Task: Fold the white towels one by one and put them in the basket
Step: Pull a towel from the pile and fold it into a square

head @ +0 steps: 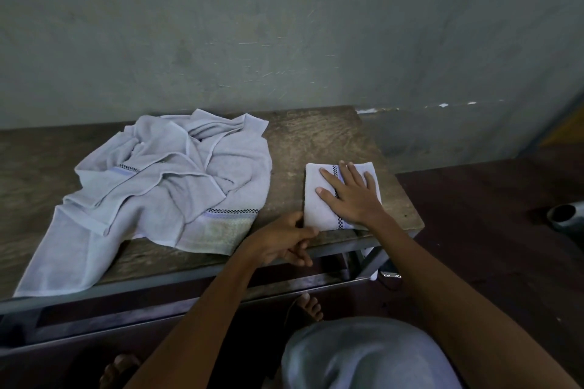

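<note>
On the right end of the table (316,136), close to the front edge: a folded towel (316,215), small and square, with a dark checked stripe running front to back. Pressed flat from above by the right hand (350,196), palm down, fingers straight and spread, gripping nothing. At the towel's near left corner, the left hand (284,241), fingers curled, thumb up against the cloth edge; whether pinching it or only touching, impossible to tell. Further left, apart from the folded towel, a loose pile (177,186) of unfolded white towels, rumpled, one end hanging over the table's front edge. Behind, a scuffed grey wall (284,25). Under the table, a bare foot (308,306) on dark floor (489,230).
</note>
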Motion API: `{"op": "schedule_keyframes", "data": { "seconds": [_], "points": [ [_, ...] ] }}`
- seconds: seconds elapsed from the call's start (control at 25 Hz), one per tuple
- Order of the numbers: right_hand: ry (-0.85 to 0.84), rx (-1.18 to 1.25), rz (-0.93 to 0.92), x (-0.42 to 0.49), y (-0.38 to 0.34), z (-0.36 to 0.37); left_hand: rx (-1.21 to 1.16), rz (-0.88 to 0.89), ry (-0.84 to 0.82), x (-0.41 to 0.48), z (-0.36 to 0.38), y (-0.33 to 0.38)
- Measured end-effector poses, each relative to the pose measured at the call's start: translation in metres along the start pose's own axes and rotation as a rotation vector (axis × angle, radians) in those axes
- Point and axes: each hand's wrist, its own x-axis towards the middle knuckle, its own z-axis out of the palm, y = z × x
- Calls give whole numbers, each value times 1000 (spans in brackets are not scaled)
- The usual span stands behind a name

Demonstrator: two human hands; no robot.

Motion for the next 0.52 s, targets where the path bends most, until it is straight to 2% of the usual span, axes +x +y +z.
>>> {"op": "schedule_keyframes", "data": {
  "seconds": [0.16,0.4,0.52],
  "points": [
    [5,15,4,2,2,2,24,-3,-4,-1,2,1],
    [42,23,1,1,3,3,88,3,94,-2,4,-2],
    [52,17,6,1,2,3,19,15,116,1,6,1]
  ]
}}
